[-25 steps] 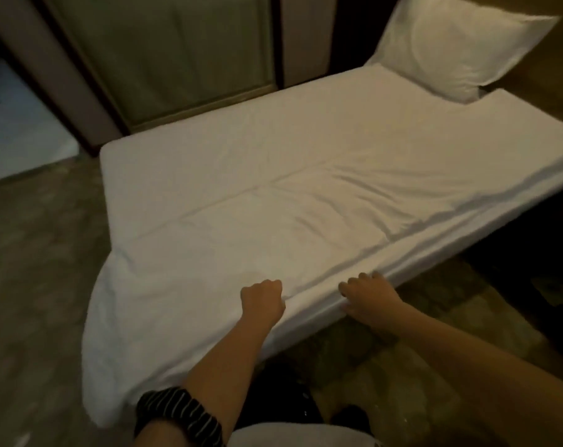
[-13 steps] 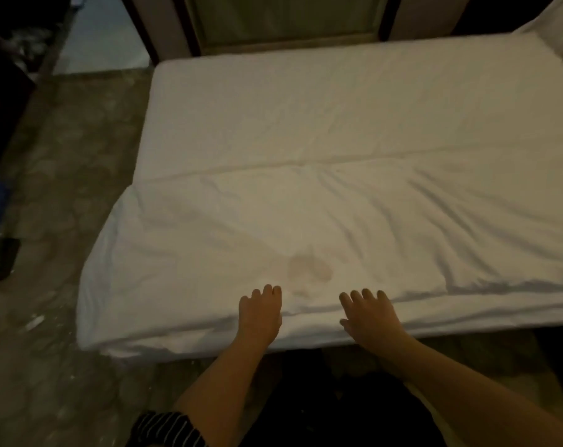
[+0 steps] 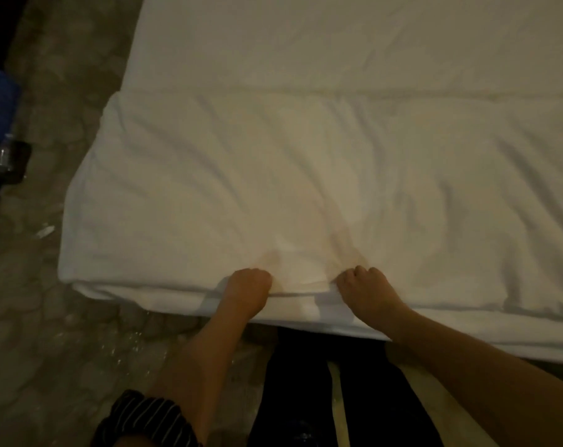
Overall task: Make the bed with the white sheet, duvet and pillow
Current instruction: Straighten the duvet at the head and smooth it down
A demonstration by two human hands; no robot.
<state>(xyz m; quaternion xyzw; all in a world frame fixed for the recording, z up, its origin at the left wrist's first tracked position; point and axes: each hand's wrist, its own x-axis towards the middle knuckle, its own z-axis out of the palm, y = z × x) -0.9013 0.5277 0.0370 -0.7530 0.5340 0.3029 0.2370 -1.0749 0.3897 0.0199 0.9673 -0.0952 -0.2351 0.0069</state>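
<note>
**Flat palms to closed fists on the duvet edge**

Half a second back: both hands spread flat, fingers extended. Now curled tight: left hand (image 3: 246, 290) and right hand (image 3: 365, 290) bunching the near edge of the white duvet (image 3: 273, 188), fresh creases fanning out from each grip. Camera dropped closer and lower; far wall and doorway gone from view.

White duvet (image 3: 306, 175) rumpled, folded double, lies across bed's near half; bare white sheet (image 3: 338, 43) smooth toward 12 o'clock.
</note>
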